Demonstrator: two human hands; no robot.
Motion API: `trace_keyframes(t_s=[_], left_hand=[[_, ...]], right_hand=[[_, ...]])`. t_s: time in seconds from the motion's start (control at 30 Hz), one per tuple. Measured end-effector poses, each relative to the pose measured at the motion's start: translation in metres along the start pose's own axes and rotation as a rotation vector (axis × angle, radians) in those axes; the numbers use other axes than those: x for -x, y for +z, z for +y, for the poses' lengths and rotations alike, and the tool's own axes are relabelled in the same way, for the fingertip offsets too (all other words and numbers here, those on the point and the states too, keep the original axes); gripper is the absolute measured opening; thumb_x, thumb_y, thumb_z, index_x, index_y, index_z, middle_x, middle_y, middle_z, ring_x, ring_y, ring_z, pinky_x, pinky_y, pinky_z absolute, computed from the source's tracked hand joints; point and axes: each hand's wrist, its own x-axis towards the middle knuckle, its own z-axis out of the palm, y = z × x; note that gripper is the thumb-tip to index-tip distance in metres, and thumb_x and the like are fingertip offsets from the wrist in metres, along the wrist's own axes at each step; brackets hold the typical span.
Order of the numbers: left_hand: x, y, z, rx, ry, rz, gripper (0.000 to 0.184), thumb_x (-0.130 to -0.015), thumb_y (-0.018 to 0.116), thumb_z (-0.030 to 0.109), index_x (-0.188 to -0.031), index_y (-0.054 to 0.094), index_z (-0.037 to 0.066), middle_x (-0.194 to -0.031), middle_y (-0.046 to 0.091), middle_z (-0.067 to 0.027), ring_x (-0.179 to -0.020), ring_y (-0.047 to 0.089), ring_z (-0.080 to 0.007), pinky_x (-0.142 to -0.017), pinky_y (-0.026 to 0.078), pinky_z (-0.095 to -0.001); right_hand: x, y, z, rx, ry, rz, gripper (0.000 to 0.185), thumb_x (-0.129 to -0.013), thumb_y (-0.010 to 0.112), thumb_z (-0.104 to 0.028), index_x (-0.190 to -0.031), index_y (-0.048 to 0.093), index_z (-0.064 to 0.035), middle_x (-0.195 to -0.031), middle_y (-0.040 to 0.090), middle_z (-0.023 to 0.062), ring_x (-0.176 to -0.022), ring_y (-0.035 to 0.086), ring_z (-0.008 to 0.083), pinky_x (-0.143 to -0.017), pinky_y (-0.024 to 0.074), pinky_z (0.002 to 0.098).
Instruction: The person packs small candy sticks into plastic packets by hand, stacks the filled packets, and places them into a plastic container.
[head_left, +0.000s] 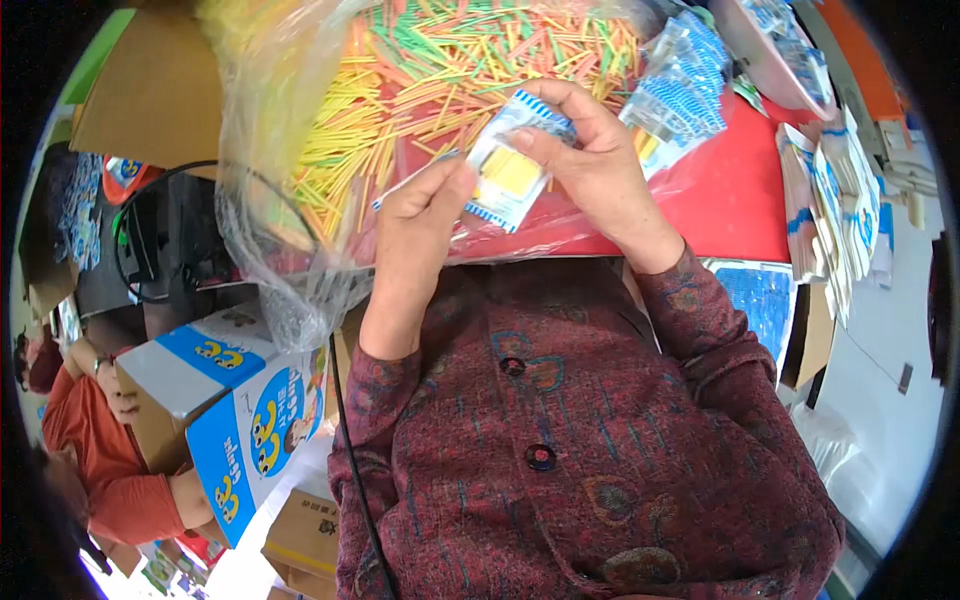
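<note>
A small plastic packet [508, 176] with blue-and-white striped ends and yellow contents is held between my two hands above the table's near edge. My left hand [418, 215] pinches its lower left side, thumb on top. At the upper right, my right hand [600, 160] has its thumb on the packet face and fingers behind it. Beyond them lies a heap of thin yellow, green and red sticks [440, 80] on clear plastic sheeting. To the right of my right hand, a pile of similar blue-striped packets [680, 85] rests on the red tabletop [725, 195].
A pink basin [745, 40] holding packets stands at the upper right, above stacked white-and-blue bags [835, 200]. Loose clear plastic [285, 215] hangs over the table's left edge. At left, a person in orange-red [130, 495] handles a blue-and-white printed carton [215, 350].
</note>
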Motion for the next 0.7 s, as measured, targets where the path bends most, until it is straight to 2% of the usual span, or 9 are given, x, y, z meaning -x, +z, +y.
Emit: trace_keyframes(t_s=[0.07, 0.17, 0.2, 0.3, 0.33, 0.43, 0.57, 0.7], left_hand=[[0.0, -0.003, 0.0, 0.025, -0.005, -0.006, 0.019, -0.089, 0.064, 0.015, -0.1, 0.067, 0.0, -0.087, 0.063, 0.0008, -0.071, 0.054, -0.0032, -0.064, 0.044, -0.0198], [0.001, -0.015, 0.001, -0.158, 0.206, 0.117, 0.016, -0.088, 0.064, 0.014, -0.097, 0.067, 0.001, -0.084, 0.064, -0.001, -0.072, 0.055, -0.0095, -0.065, 0.043, -0.0226], [0.001, -0.021, 0.0, -0.158, 0.204, 0.121, 0.016, -0.088, 0.064, 0.014, -0.097, 0.067, 0.001, -0.084, 0.064, -0.001, -0.072, 0.055, -0.0095, -0.065, 0.043, -0.0226], [-0.004, -0.035, -0.009, -0.763, 0.485, 0.171, 0.013, -0.081, 0.068, 0.013, -0.092, 0.067, 0.005, -0.081, 0.061, -0.005, -0.076, 0.056, -0.02, -0.069, 0.043, -0.0292], [-0.004, -0.036, -0.012, -0.767, 0.482, 0.18, 0.013, -0.081, 0.068, 0.013, -0.092, 0.067, 0.005, -0.081, 0.061, -0.005, -0.076, 0.056, -0.02, -0.069, 0.043, -0.0292], [-0.006, -0.035, -0.017, -1.073, 0.621, 0.215, 0.019, -0.073, 0.071, 0.017, -0.088, 0.065, 0.007, -0.082, 0.056, -0.008, -0.085, 0.053, -0.0272, -0.077, 0.04, -0.0377], [-0.01, -0.034, -0.015, -1.22, 0.611, 0.257, 0.024, -0.07, 0.073, 0.022, -0.087, 0.064, 0.008, -0.088, 0.056, -0.0061, -0.091, 0.051, -0.0274, -0.082, 0.036, -0.0417], [-0.016, -0.039, -0.016, -1.244, 0.49, 0.205, 0.021, -0.071, 0.072, 0.023, -0.085, 0.062, 0.009, -0.09, 0.056, -0.0056, -0.094, 0.05, -0.0276, -0.082, 0.035, -0.0422]], right_hand=[[0.005, -0.019, -0.009, 0.031, 0.004, 0.044, 0.037, -0.085, 0.066, -0.006, -0.12, 0.053, -0.0032, -0.103, 0.061, 0.0019, -0.087, 0.058, 0.0061, -0.077, 0.0487, 0.0206], [0.015, -0.063, -0.019, 0.12, 0.12, 0.104, 0.036, -0.084, 0.066, -0.007, -0.119, 0.055, -0.0041, -0.104, 0.061, 0.0036, -0.091, 0.059, 0.0095, -0.079, 0.0488, 0.023], [0.018, -0.072, -0.016, 0.12, 0.123, 0.1, 0.036, -0.084, 0.066, -0.007, -0.119, 0.055, -0.0041, -0.104, 0.061, 0.0036, -0.091, 0.059, 0.0095, -0.079, 0.0488, 0.023], [0.027, -0.093, 0.006, 0.938, -0.132, 0.122, 0.035, -0.083, 0.067, -0.009, -0.117, 0.057, -0.0061, -0.104, 0.062, 0.0064, -0.097, 0.059, 0.0175, -0.091, 0.0442, 0.0331], [0.027, -0.098, 0.01, 0.932, -0.136, 0.114, 0.035, -0.083, 0.067, -0.009, -0.117, 0.057, -0.0061, -0.104, 0.062, 0.0064, -0.097, 0.059, 0.0175, -0.091, 0.0442, 0.0331], [0.026, -0.102, 0.022, 1.218, -0.403, 0.155, 0.035, -0.081, 0.067, -0.01, -0.115, 0.058, -0.0077, -0.106, 0.061, 0.0093, -0.102, 0.056, 0.0254, -0.101, 0.0339, 0.0426], [0.025, -0.102, 0.034, 1.213, -0.47, 0.223, 0.04, -0.078, 0.068, -0.008, -0.117, 0.058, -0.0108, -0.098, 0.06, 0.0077, -0.099, 0.055, 0.0256, -0.103, 0.0263, 0.0474], [0.031, -0.094, 0.03, 1.235, -0.403, 0.267, 0.041, -0.077, 0.068, -0.007, -0.117, 0.058, -0.0106, -0.103, 0.06, 0.0066, -0.106, 0.053, 0.0254, -0.103, 0.0288, 0.0447]])
